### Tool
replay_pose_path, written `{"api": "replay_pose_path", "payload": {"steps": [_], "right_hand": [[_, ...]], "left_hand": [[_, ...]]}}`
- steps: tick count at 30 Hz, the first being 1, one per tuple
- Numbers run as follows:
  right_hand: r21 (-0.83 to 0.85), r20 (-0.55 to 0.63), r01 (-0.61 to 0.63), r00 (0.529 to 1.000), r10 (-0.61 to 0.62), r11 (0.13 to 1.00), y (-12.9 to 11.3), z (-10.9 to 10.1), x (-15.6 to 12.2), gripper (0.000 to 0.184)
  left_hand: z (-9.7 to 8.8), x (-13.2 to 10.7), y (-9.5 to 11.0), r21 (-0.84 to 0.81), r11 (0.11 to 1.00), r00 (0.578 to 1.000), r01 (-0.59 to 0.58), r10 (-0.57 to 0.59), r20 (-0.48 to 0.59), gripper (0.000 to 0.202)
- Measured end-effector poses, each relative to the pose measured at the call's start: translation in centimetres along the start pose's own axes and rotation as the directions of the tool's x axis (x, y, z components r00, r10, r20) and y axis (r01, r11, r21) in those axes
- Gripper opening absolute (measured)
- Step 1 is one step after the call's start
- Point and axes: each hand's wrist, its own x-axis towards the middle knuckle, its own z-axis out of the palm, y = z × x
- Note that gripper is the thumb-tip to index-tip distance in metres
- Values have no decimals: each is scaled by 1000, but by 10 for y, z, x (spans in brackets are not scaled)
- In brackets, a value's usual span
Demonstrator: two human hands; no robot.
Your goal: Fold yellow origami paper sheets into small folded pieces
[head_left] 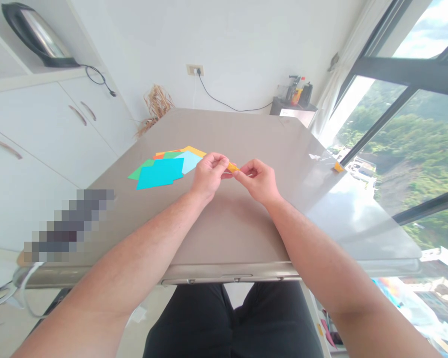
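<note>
A small folded piece of yellow-orange paper (pixel 232 167) is held between my two hands above the table. My left hand (pixel 209 174) pinches its left end between thumb and fingers. At its right end, my right hand (pixel 259 180) grips the paper with thumb and forefinger. My fingers cover much of the paper, so its full shape is hidden. Left of my hands, several sheets of coloured paper (pixel 160 171) lie overlapping on the table, blue on top with green, pale blue, orange and yellow beneath.
A small yellow-orange folded piece (pixel 338 167) lies by the table's right edge, near the window. The grey-brown table (pixel 231 226) ends at the far white wall. A kettle (pixel 45 37) sits on a shelf at left. A pixelated patch covers something on the table's left.
</note>
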Motion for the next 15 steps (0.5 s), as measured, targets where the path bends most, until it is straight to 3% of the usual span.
{"api": "replay_pose_path", "payload": {"steps": [11, 15], "right_hand": [[17, -36, 42, 998, -42, 999, 1, 2, -1, 25], [-9, -76, 78, 994, -78, 997, 1, 4, -2, 25]], "left_hand": [[1, -1, -2, -168, 984, 998, 65, -64, 12, 27], [-1, -1, 1, -170, 982, 995, 81, -68, 78, 28]]}}
